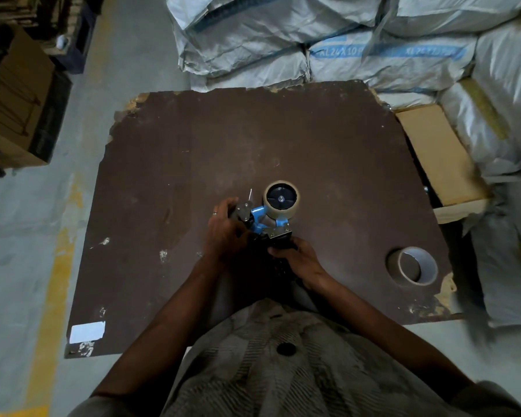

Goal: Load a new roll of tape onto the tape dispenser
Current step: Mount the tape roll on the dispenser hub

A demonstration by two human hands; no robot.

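A blue tape dispenser (258, 216) is held above the middle of the dark brown board (169, 164). A roll of clear tape (281, 200) sits on its black hub. My left hand (224, 227) grips the dispenser's metal front end, fingers wrapped around it. The black handle is hidden inside my right hand (298, 257), which grips it from below. A second roll (412, 265), whitish with a wide empty core, lies on its side near the board's right edge.
White woven sacks (358, 49) are stacked behind and to the right of the board. A cardboard box (439, 158) sits at the right edge, more boxes (15, 100) at the far left. A white label (88, 331) is stuck at the board's near left corner.
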